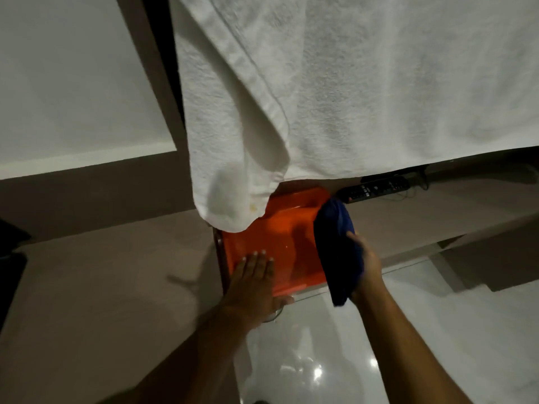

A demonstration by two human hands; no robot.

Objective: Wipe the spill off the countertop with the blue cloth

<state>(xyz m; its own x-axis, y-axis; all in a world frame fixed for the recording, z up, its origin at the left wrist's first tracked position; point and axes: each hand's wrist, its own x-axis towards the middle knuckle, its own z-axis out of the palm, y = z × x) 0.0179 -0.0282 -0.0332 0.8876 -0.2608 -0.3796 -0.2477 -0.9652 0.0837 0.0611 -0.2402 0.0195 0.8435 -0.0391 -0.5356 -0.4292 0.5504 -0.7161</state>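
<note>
Orange countertop [262, 237]: left hand [253, 275] pressed flat, right hand [364, 260] gripping blue cloth [338, 243]; best drag cloth leftward firmly.

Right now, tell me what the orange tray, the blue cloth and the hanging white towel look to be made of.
Orange tray: probably glossy plastic; smooth, with bright glints and a moulded rim.
Blue cloth: soft fabric, matte; it bunches and droops from the right hand. Weave too blurred to tell.
White towel: terry cotton by its look; nubby looped texture, stitched hem.

No text can be read, even on the remote control [376, 190].
</note>
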